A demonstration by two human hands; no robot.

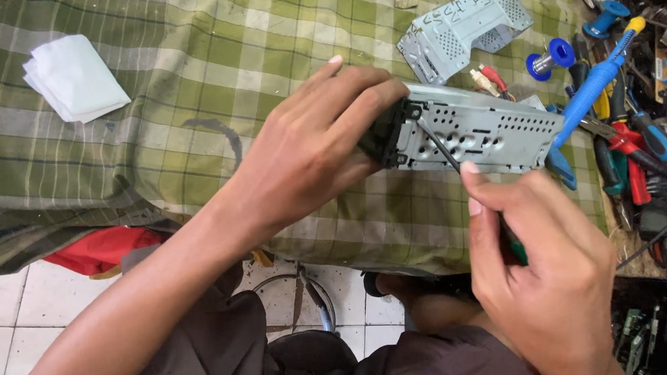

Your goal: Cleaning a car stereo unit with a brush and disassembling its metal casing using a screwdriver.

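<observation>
Grey metal stereo chassis (475,130) lies on the checked-cloth counter (190,73), its black front end clamped in the left hand (312,147), while the right hand (547,275), closed on a screwdriver (442,147), works a side screw, which seemingly needs steady turning.

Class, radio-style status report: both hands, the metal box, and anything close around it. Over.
Left hand grips metal box at its black end. Right hand holds screwdriver, tip on box side. Blue-handled tools crowd right; loose metal cover behind.

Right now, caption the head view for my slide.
Left hand steadies a grey metal chassis while right hand works a screwdriver into it.
</observation>
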